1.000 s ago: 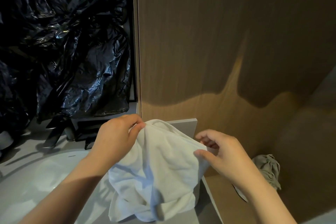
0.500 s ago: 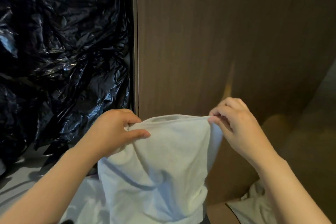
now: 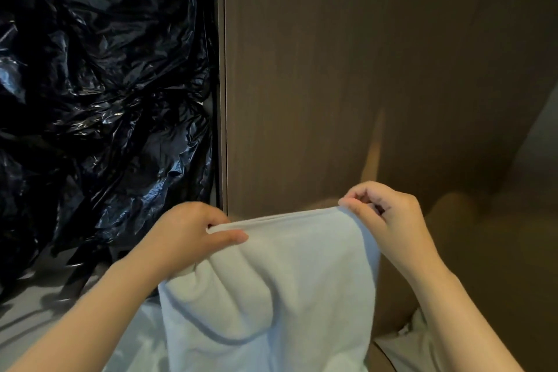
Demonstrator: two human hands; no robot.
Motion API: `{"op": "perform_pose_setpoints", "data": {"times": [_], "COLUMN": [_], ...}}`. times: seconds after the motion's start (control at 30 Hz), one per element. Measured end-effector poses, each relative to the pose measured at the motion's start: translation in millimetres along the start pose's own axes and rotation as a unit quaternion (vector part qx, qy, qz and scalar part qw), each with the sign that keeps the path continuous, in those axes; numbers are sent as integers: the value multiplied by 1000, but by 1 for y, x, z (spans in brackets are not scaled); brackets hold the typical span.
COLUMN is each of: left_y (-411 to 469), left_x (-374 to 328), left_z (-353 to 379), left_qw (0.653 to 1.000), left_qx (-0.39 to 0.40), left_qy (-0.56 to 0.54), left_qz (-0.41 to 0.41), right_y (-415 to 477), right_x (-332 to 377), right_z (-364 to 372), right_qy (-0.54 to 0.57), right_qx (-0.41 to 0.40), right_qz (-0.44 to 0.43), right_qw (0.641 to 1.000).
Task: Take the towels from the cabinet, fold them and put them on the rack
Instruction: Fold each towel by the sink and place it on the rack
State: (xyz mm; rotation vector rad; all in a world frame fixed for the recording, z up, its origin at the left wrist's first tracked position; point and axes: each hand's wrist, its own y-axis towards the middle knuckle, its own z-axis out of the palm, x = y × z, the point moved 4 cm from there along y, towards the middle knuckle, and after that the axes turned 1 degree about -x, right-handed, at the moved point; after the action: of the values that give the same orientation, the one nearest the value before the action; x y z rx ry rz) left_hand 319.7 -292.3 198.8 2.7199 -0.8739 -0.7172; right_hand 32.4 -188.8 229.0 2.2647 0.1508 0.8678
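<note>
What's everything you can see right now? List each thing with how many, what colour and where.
white terry-cloth towel: one, white, held up at lower centre, hanging from its top edge
crinkled black plastic sheeting: one mass, glossy black, fills the left side
wood-grain panel: one, brown, upright behind the towel, centre to right
smooth grey surface: one, pale grey, bottom left under the plastic
second pale cloth: one, off-white, bottom right, mostly hidden
left hand: pinches the towel's top edge at its left end
right hand: pinches the top edge at its right corner

two grips point(image 3: 184, 238) point(image 3: 389, 220), one white towel point(image 3: 271, 296), one black plastic sheet point(image 3: 99, 100)
</note>
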Motion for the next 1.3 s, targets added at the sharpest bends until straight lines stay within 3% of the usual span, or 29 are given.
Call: {"op": "perform_pose_setpoints", "data": {"times": [0.2, 0.33, 0.43, 0.6, 0.67, 0.9, 1.13, 1.23, 1.3], "left_y": [5, 6, 2, -6, -7, -3, -6, -11, -15], "left_x": [6, 15, 21, 20, 21, 21, 23, 24, 26], "left_z": [6, 33, 53, 68, 68, 66, 68, 71, 74], "left_qw": [996, 997, 997, 996, 995, 995, 994, 994, 988], "left_qx": [78, 34, 7, -29, -41, -39, -33, -33, -23], "left_qy": [-40, 59, 49, 30, 37, 41, 49, -43, -115], "left_qz": [-6, -41, -59, -79, -84, -78, -94, -99, -104], "right_y": [-2, -12, -29, -59, -68, -74, -76, -77, -80], "right_x": [-26, -50, -68, -85, -88, -77, -83, -86, -88], "right_z": [11, 40, 55, 69, 68, 62, 52, 53, 50], "right_qy": [16, 13, 56, 97, 122, 100, 66, 11, 31], "right_qx": [-32, 10, 35, 189, 212, -24, -75, -73, -85], "right_qz": [44, 122, 177, 242, 233, 207, 234, 215, 215], "right_qw": [998, 992, 982, 947, 941, 973, 967, 974, 972]}}
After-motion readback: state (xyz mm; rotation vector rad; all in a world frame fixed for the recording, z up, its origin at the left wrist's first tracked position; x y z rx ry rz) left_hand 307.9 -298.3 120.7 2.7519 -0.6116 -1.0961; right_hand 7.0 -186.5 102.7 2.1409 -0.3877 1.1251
